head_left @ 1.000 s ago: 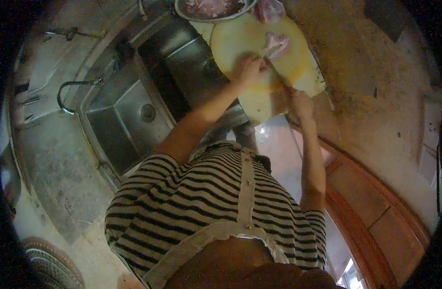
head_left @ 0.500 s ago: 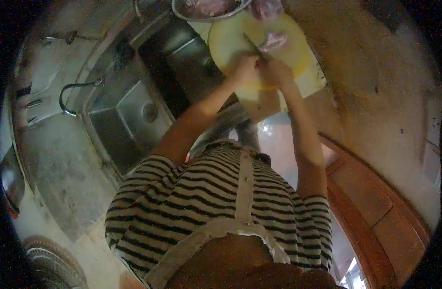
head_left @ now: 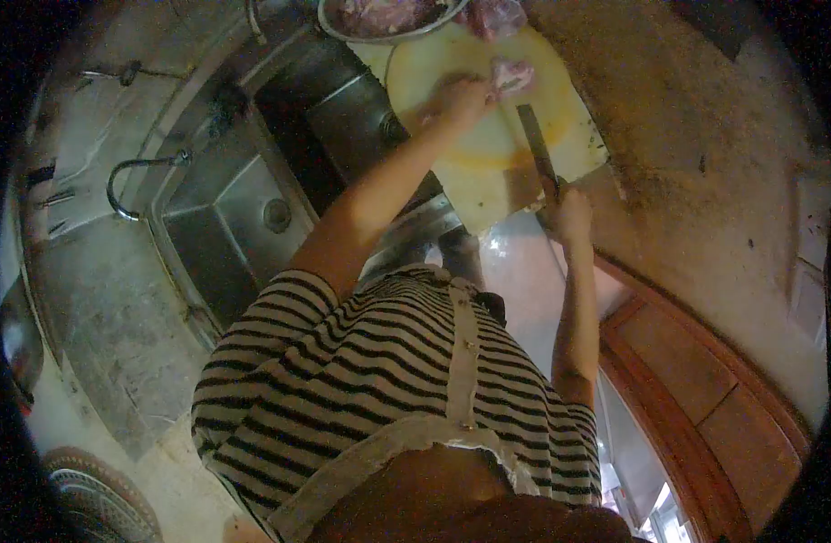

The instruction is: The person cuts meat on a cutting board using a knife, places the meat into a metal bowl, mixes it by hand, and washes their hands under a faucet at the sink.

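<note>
My right hand (head_left: 571,215) is wrapped round the handle of a knife (head_left: 533,138), its dark blade pointing away over the cutting board. At the board's middle, my left hand (head_left: 468,98) has curled fingers at the near-left side of a small piece of raw meat (head_left: 513,76); its fingertips are partly hidden. The meat lies on a round yellowish cutting board (head_left: 488,145). Between blade and meat there is a small gap.
A metal bowl of raw meat (head_left: 393,36) stands at the board's far edge, beside a clear bag of meat (head_left: 495,16). To the left is a double steel sink (head_left: 230,262) with a curved faucet (head_left: 144,161). Wooden cabinets (head_left: 705,380) are at lower right.
My right hand has drawn the knife back toward my body and to the right, away from the meat. My left hand has moved forward to the meat.
</note>
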`<state>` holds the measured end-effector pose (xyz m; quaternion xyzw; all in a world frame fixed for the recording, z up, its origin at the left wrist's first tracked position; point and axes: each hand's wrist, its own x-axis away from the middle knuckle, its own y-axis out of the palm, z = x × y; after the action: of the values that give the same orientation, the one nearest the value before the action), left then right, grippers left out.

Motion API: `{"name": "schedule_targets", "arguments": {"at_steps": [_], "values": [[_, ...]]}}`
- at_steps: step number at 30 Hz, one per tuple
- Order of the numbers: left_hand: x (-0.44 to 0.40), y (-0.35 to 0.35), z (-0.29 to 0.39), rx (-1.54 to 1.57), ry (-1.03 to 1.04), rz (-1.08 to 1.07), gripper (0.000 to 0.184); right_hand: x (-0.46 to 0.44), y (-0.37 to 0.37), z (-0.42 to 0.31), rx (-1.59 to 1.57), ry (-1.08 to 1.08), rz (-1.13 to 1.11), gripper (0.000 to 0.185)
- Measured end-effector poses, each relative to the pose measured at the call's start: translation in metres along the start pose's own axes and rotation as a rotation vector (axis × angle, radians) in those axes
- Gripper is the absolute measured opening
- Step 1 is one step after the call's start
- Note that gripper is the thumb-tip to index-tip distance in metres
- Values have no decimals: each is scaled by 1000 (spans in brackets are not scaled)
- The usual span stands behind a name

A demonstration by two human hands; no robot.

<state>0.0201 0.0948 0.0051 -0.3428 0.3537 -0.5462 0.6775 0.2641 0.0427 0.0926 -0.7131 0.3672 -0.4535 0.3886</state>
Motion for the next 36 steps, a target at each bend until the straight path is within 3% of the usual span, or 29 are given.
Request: {"name": "schedule_targets", "arguments": {"at_steps": [1, 2, 4, 5, 7, 14, 20, 23, 24, 26, 28, 29, 32, 34, 36], "values": [[1, -4, 3, -115, -68, -135, 22, -2, 2, 1, -17, -1, 13, 28], [9, -6, 0, -119, -69, -128, 22, -2, 4, 1, -35, -5, 28, 29], [26, -11, -8, -247, 126, -112, 20, -3, 2, 0, -31, -43, 56, 34], [36, -17, -10, -248, 125, -111, 20, -2, 1, -1, -25, -74, 80, 41], [60, -28, -19, 53, 46, -90, 18, -2, 5, -4, -42, -93, 82, 38], [76, -49, -29, -31, -92, -3, 19, -24, 25, -27, 99, -190, -31, 29], [57, 0, -37, 276, 265, 233, 15, -41, 61, -16, 178, -254, 20, 27], [57, 9, -36, 357, 189, 125, 13, -39, 35, -44, 153, -225, -112, 30], [59, 2, -31, 331, 68, -7, 14, -44, 45, -45, 152, -219, -124, 30], [60, 3, -28, 301, -48, -133, 18, -81, 64, -48, 120, -363, 19, 32], [65, 19, -35, 43, 211, 339, 17, -109, 60, -85, 49, -307, -23, 31], [61, 20, -36, 41, 213, 340, 17, -116, 58, -96, -25, -254, -64, 34], [55, 10, -36, 497, -61, -22, 15, -111, 49, -102, 57, -314, -120, 27], [57, -10, -34, 269, 140, -14, 17, -69, 37, -82, -25, -313, 11, 24], [59, -23, -35, 285, 67, 6, 18, -48, 49, -49, 166, -172, -95, 25]]}}
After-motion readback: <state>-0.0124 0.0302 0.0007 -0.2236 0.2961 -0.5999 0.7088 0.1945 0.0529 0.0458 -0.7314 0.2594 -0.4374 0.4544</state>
